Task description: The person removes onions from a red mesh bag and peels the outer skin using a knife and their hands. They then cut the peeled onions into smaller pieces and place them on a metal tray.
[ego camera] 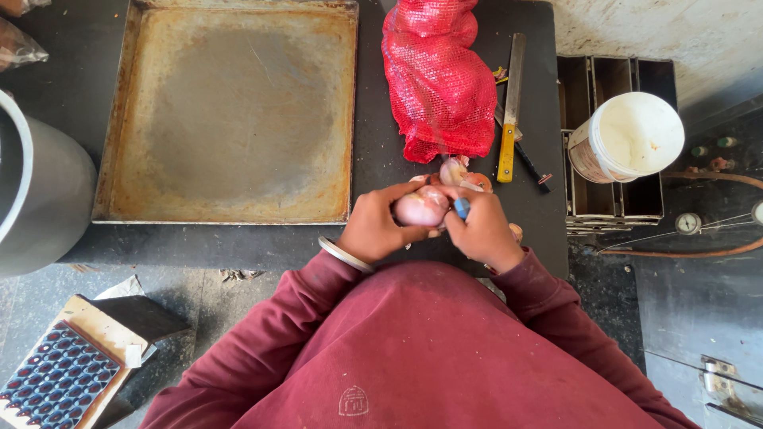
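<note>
- The onion (420, 206) lay at the table's (373, 191) near edge, long axis roughly left-right.
- Left hand (375, 226) fingers curled around it.
- Right hand (483, 232) clenched a blue-handled tool (462, 208) against it.
- Red mesh sack (439, 79) sat just behind.

A wide baking tray (230, 111) lay on the left part of the counter (369, 171). To its right, on the same counter, lay a mesh sack (439, 79), its open mouth toward the person. Just right of the sack lay a long knife (511, 103), end-on to the near edge. At the sack's mouth sat a few loose onions (465, 173). Before them, over the near edge, the left hand (377, 226) and right hand (485, 230) met around one onion (420, 206). Right of the counter, a bucket (628, 137) stood on a stack of loaf tins (612, 79). A large pot (40, 191) stood at the far left, and below it a box (67, 369) lay on the floor (199, 298).
</note>
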